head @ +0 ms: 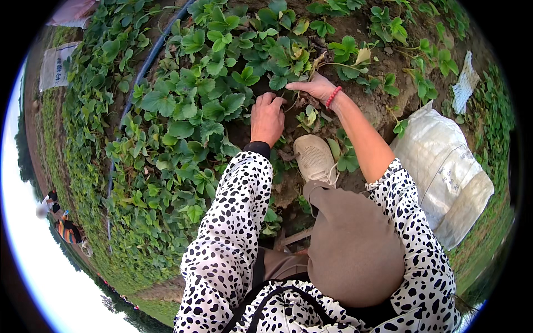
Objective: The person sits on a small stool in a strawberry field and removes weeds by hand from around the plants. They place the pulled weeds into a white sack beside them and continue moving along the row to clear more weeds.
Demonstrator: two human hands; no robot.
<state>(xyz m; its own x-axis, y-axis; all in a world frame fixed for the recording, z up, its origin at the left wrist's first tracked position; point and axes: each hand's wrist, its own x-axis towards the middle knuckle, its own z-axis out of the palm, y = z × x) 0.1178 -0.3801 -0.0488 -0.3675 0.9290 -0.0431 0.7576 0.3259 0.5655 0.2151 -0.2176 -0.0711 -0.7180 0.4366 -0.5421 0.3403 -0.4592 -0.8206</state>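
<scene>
Leafy strawberry plants (pixel 233 104) grow in brown soil before me. My left hand (pixel 267 118) reaches in among them at the centre, its fingers bent down at the leaves; its fingertips are partly hidden, and whether they grip a stem cannot be told. To its right, my right hand (pixel 313 88), with a red bead bracelet (pixel 333 97) at the wrist, has its thumb stretched towards the left hand. Dry brown stems (pixel 317 64) rise beside its fingers, most of which are hidden, so its hold is unclear. A small yellowing plant (pixel 308 117) lies just below it.
My beige shoe (pixel 314 157) stands on the soil just below my hands. A white woven sack (pixel 445 175) lies at the right, bearing writing. A blue hose (pixel 143 68) runs along the row at the left. A pale bag (pixel 56 68) and people (pixel 66 231) are farther off.
</scene>
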